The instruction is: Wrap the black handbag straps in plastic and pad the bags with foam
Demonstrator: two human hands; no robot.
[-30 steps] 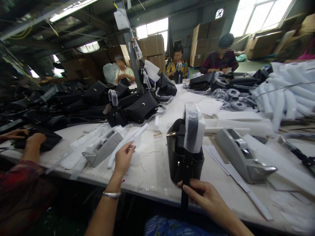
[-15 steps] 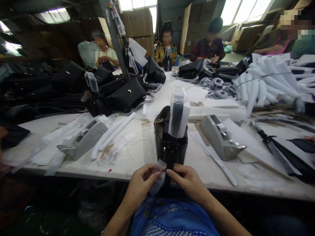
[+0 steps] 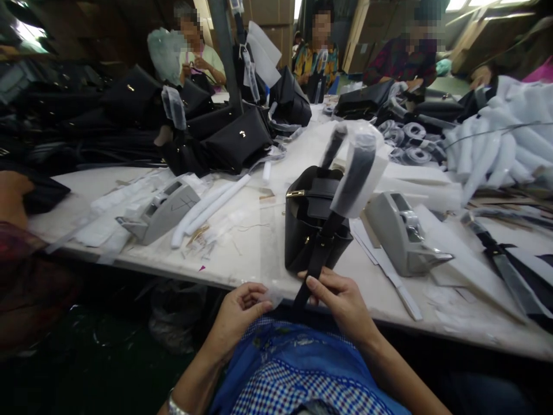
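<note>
A black handbag stands upright near the table's front edge, its top open and a gold clasp piece on its rim. Its strap hangs down the near side toward my lap, and the upper part is wrapped in translucent white film. My right hand is closed on the lower strap, thumb on top. To the left, my left hand pinches a small piece of clear plastic film, apart from the strap.
Grey tape dispensers stand left and right of the bag. White foam tubes lie at left, and a bundle of them at right. Black bags are piled at back left. Several people work across the table; a person's arm shows at far left.
My left hand has moved away from the strap with the film piece. My right hand has drawn the strap's lower end to one side, and the wrapped part leans right. The view has tilted down.
</note>
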